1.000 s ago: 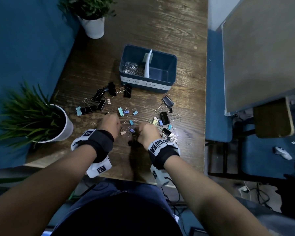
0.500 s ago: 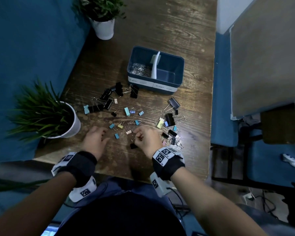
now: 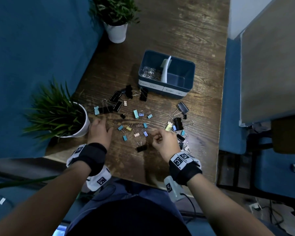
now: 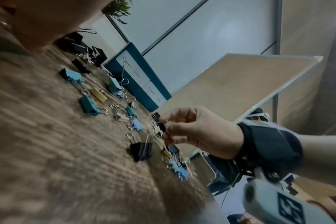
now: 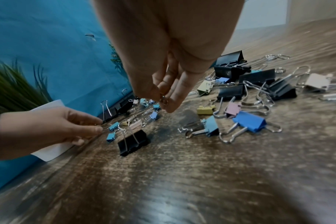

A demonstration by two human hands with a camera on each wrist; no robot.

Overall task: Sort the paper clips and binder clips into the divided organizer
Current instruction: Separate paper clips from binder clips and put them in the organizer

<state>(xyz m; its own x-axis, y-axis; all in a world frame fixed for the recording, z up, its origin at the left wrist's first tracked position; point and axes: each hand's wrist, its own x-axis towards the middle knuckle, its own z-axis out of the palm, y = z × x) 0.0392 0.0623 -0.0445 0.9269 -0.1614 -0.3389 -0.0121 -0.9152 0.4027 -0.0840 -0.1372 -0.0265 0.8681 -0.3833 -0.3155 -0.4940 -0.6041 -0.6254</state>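
On the grainy dark wood desk [image 3: 194, 40], binder clips [image 3: 136, 114] lie scattered: folded black, teal, yellow, pink and blue bodies with looped wire handles. The right hand [image 3: 165, 142], fingers curled, pinches a small bright paper clip [image 5: 164, 100] above the desk. The left hand [image 3: 100, 132] pinches a thin wire clip [image 5: 100, 125] at the desk surface. The blue plastic organizer [image 3: 191, 77], rounded and labelled, holds a shiny heap of paper clips in its left compartment.
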